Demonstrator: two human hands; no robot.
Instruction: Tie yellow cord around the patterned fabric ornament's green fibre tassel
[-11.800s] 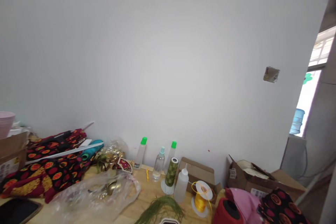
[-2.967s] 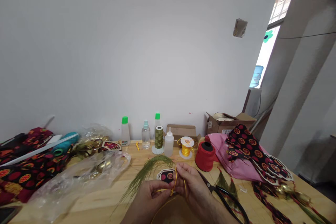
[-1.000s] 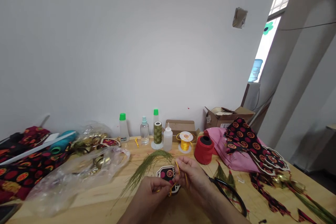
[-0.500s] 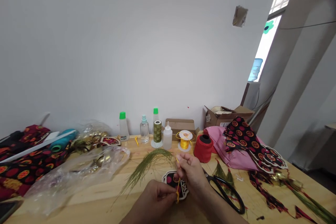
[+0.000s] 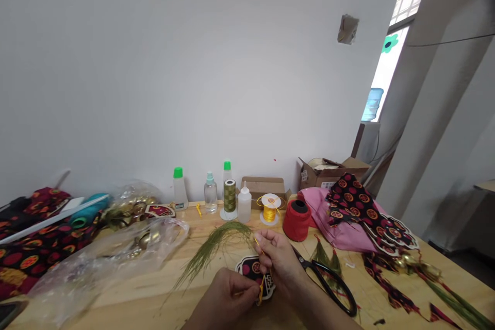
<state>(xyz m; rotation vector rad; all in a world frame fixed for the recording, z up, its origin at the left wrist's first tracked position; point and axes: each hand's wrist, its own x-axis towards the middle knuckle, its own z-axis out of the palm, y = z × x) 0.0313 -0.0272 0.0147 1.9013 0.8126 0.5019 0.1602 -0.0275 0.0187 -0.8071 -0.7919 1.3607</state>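
Between both hands runs a thin yellow cord (image 5: 262,284), knotted at its lower end. My left hand (image 5: 236,294) pinches that knotted end between thumb and fingers. My right hand (image 5: 276,255) is closed on the upper part of the cord, whose tip pokes out above the fingertips. Beneath the hands lies a dark patterned ornament (image 5: 251,267) with a pale scalloped border, partly hidden by them. A bundle of green threads (image 5: 211,250) curves over the table to the left, its right end close to my right fingers. Black-handled scissors (image 5: 334,289) rest beside my right forearm.
At the back stand a yellow cord spool (image 5: 270,211), a red thread cone (image 5: 297,220), a green thread spool (image 5: 229,197) and several bottles. Clear plastic bags (image 5: 116,258) with brass bells lie left. Patterned fabric (image 5: 350,198), pink cloth (image 5: 320,221) and green tassels (image 5: 327,258) lie right.
The view has shifted slightly. My right fingers have turned a little on the cord, and its upper tip now leans further left. Both hands keep their grip.
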